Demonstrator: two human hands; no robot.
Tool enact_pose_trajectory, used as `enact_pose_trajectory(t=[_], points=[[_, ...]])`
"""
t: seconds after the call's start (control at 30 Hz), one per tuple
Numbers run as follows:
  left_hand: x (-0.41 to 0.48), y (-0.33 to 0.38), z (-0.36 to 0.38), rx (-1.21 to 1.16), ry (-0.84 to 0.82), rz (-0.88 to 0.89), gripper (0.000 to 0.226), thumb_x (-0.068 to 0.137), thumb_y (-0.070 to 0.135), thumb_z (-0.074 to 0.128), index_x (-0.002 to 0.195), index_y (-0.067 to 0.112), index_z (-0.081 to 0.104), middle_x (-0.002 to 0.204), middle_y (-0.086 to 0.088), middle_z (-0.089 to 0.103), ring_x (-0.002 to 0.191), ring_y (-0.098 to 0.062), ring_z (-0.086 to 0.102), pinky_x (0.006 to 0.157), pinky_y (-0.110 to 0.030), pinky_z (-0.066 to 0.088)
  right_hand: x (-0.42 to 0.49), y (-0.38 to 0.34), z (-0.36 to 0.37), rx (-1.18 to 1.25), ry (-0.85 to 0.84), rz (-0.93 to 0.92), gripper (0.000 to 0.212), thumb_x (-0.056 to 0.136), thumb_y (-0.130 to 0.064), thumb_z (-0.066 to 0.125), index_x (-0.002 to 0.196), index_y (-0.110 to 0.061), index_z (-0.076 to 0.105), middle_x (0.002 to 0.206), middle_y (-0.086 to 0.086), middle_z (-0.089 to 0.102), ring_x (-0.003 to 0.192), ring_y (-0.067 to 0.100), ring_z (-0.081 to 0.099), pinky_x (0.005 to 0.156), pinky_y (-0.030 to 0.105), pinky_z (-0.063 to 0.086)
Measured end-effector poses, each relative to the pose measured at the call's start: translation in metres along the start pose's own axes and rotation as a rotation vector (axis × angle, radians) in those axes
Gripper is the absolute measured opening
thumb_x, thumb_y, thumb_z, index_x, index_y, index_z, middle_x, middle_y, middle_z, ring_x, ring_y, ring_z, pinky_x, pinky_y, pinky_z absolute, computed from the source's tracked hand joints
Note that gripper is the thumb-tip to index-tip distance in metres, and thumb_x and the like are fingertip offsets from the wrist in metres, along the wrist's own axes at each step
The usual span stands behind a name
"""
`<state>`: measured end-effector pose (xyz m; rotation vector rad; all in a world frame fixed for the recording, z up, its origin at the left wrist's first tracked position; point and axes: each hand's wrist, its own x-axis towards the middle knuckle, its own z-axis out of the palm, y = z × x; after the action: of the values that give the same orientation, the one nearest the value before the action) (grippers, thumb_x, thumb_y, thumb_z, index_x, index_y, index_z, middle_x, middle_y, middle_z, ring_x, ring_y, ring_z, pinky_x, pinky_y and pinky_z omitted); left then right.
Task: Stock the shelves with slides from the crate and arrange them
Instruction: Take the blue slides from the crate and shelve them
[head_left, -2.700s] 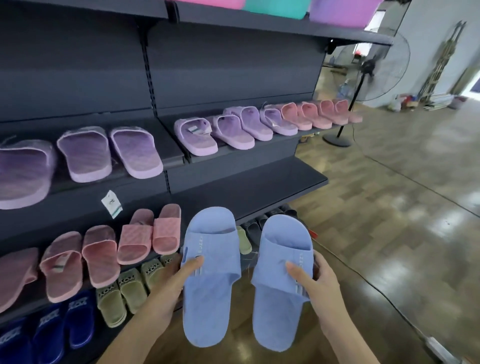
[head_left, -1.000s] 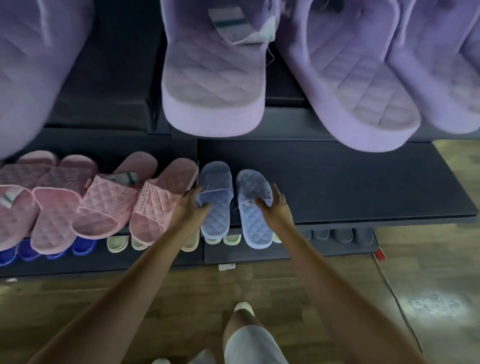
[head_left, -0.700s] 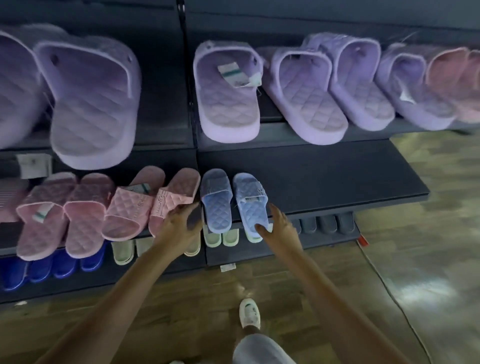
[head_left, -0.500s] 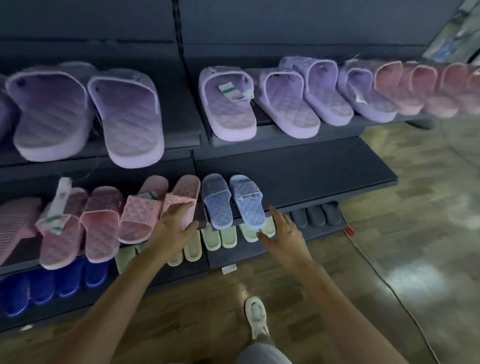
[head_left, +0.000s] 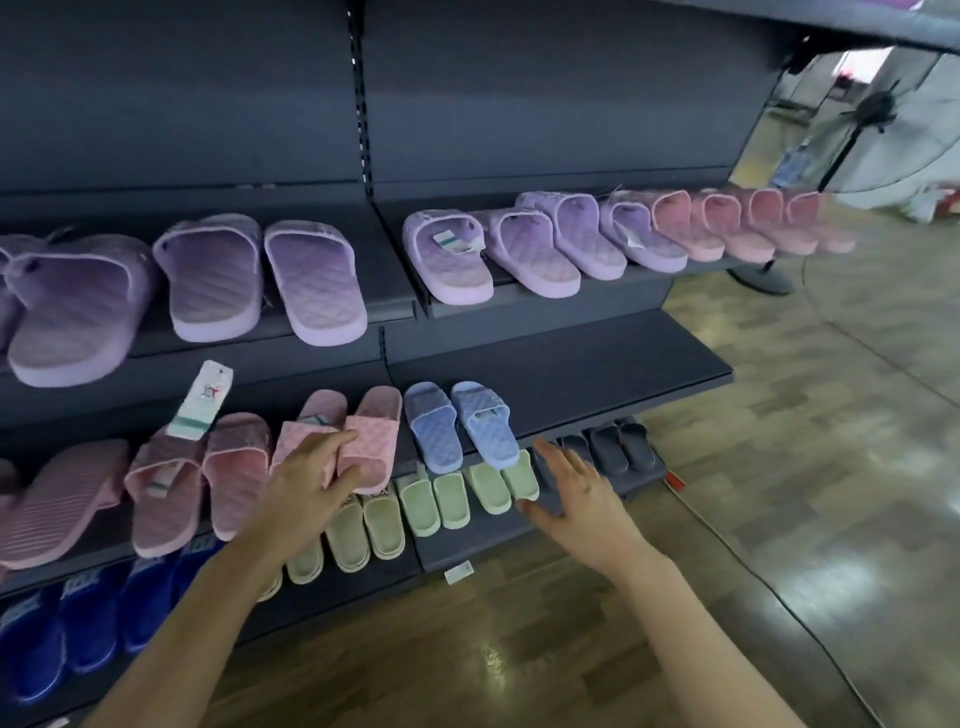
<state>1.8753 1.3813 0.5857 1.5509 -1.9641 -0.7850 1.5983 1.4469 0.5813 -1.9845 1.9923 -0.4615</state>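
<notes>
With the blue slides (head_left: 460, 423) set at the left end of the shelf (head_left: 597, 364), heels over its front edge, the empty, spread right hand (head_left: 576, 493) can go while the open left hand (head_left: 311, 483), seemingly touching the pink slide (head_left: 376, 421), should nudge it parallel.

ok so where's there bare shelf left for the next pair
The widest bare stretch is on the middle shelf, from the blue pair rightward to the shelf's end. A narrow gap on the upper shelf flanks the centre upright. Crowded: the pink slides left of the blue pair, and the purple and pink row above.
</notes>
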Motion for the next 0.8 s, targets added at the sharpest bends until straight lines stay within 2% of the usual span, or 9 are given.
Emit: enact_pose_trajectory(t=[0.1, 0.13, 0.2, 0.27, 0.33, 0.4, 0.5, 0.8], points=[[-0.021, 0.005, 0.000, 0.055, 0.072, 0.016, 0.040, 0.088, 0.021, 0.061, 0.126, 0.010, 0.055, 0.126, -0.008, 0.056, 0.103, -0.022, 0.053, 0.082, -0.020, 0.030, -0.012, 0.003, -0.011, -0.042, -0.025, -0.082, 0.067, 0.088, -0.044, 0.055, 0.145, -0.023, 0.026, 0.144, -0.005, 0.037, 0.127, 0.019, 0.039, 0.100, 0.032, 0.033], [-0.029, 0.007, 0.000, 0.073, 0.093, 0.012, 0.039, 0.088, 0.017, 0.060, 0.125, 0.008, 0.055, 0.123, -0.009, 0.057, 0.096, -0.021, 0.053, 0.080, -0.020, 0.030, -0.016, 0.004, -0.015, -0.055, -0.031, -0.104, 0.067, 0.088, -0.045, 0.054, 0.145, -0.024, 0.026, 0.144, -0.006, 0.036, 0.128, 0.018, 0.037, 0.100, 0.031, 0.032], [-0.048, 0.006, 0.001, 0.088, 0.123, -0.009, 0.037, 0.087, 0.014, 0.062, 0.122, 0.006, 0.057, 0.120, -0.011, 0.059, 0.098, -0.022, 0.054, 0.082, -0.023, 0.034, -0.024, 0.007, -0.021, -0.067, -0.043, -0.147, 0.066, 0.088, -0.045, 0.054, 0.144, -0.024, 0.026, 0.145, -0.007, 0.035, 0.130, 0.017, 0.036, 0.102, 0.031, 0.031], [-0.070, 0.006, 0.001, 0.099, 0.148, -0.038, 0.035, 0.086, 0.014, 0.064, 0.120, 0.008, 0.058, 0.119, -0.010, 0.059, 0.107, -0.024, 0.054, 0.088, -0.030, 0.039, -0.035, 0.009, -0.025, -0.058, -0.057, -0.183, 0.066, 0.087, -0.045, 0.055, 0.144, -0.025, 0.027, 0.145, -0.006, 0.036, 0.131, 0.018, 0.036, 0.103, 0.034, 0.032], [-0.095, 0.007, 0.000, 0.140, 0.178, -0.065, 0.037, 0.085, 0.022, 0.064, 0.121, 0.013, 0.058, 0.119, -0.008, 0.058, 0.109, -0.027, 0.054, 0.091, -0.041, 0.045, -0.049, 0.009, -0.027, -0.059, -0.080, -0.220, 0.066, 0.088, -0.046, 0.053, 0.145, -0.026, 0.026, 0.147, -0.006, 0.034, 0.132, 0.019, 0.034, 0.105, 0.037, 0.032], [-0.121, 0.012, 0.001, 0.215, 0.205, -0.093, 0.040, 0.085, 0.024, 0.065, 0.123, 0.013, 0.057, 0.121, -0.009, 0.058, 0.110, -0.030, 0.054, 0.092, -0.046, 0.045, -0.063, 0.010, -0.027, -0.067, -0.104, -0.252, 0.066, 0.089, -0.047, 0.051, 0.145, -0.027, 0.024, 0.149, -0.007, 0.030, 0.134, 0.020, 0.032, 0.106, 0.038, 0.030], [-0.164, 0.020, 0.008, 0.297, 0.242, -0.181, 0.042, 0.085, 0.017, 0.064, 0.126, 0.012, 0.055, 0.125, -0.010, 0.057, 0.113, -0.032, 0.053, 0.093, -0.046, 0.042, -0.084, 0.009, -0.024, -0.050, -0.139, -0.305, 0.065, 0.089, -0.046, 0.052, 0.145, -0.028, 0.023, 0.149, -0.007, 0.029, 0.134, 0.017, 0.030, 0.104, 0.032, 0.027], [-0.308, 0.019, 0.011, 0.443, 0.331, -0.431, 0.048, 0.089, 0.030, 0.057, 0.134, 0.016, 0.048, 0.135, -0.007, 0.050, 0.123, -0.027, 0.045, 0.101, -0.042, 0.034, -0.128, -0.035, -0.001, -0.083, -0.315, -0.520, 0.067, 0.091, -0.047, 0.049, 0.147, -0.031, 0.015, 0.151, -0.006, 0.026, 0.137, 0.016, 0.026, 0.108, 0.031, 0.024]])
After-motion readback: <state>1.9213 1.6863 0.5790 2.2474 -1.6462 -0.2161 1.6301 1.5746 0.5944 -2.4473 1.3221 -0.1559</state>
